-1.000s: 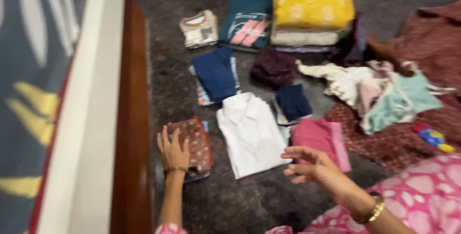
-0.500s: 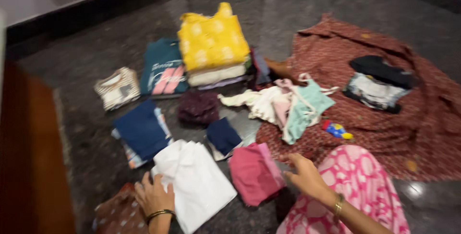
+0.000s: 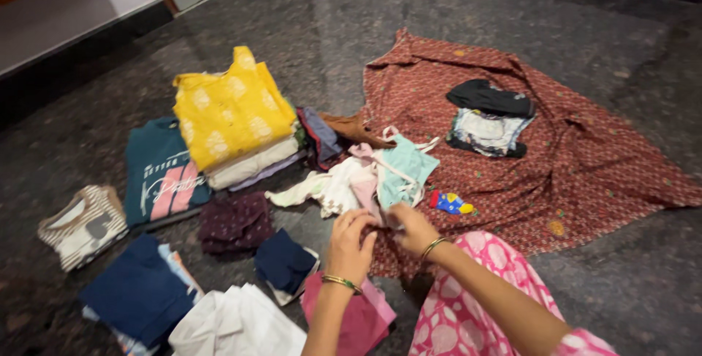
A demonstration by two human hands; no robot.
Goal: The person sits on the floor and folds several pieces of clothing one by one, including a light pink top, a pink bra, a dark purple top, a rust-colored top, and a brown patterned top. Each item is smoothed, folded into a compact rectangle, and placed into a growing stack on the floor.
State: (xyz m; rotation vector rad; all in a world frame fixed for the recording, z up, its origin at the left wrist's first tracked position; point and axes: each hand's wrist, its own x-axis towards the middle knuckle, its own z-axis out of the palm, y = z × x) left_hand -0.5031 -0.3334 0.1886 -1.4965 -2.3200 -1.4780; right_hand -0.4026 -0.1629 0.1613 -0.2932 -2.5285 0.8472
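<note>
1. We're now bringing both hands together; earlier they were apart over the folded clothes.
2. Left hand [image 3: 349, 243] & right hand [image 3: 412, 228] are pinching fingers shut on the pale pink garment [image 3: 363, 184], lying in the loose heap at the maroon cloth [image 3: 585, 158]'s near-left edge.
3. Magenta fold [image 3: 349, 319] is sitting under our wrists; yellow stack [image 3: 230, 111] and teal shirt [image 3: 161, 173] are lying farther left on the dark floor [image 3: 292, 27].

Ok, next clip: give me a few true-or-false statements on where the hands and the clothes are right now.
1. Both hands, left hand and right hand, meet at the pale pink garment. True.
2. The yellow patterned garment lies alone on the floor. False: it tops a stack of folded clothes.
3. A black garment lies on the spread maroon cloth. True.
4. The teal printed shirt lies on the maroon cloth. False: it lies on the dark stone floor.
</note>
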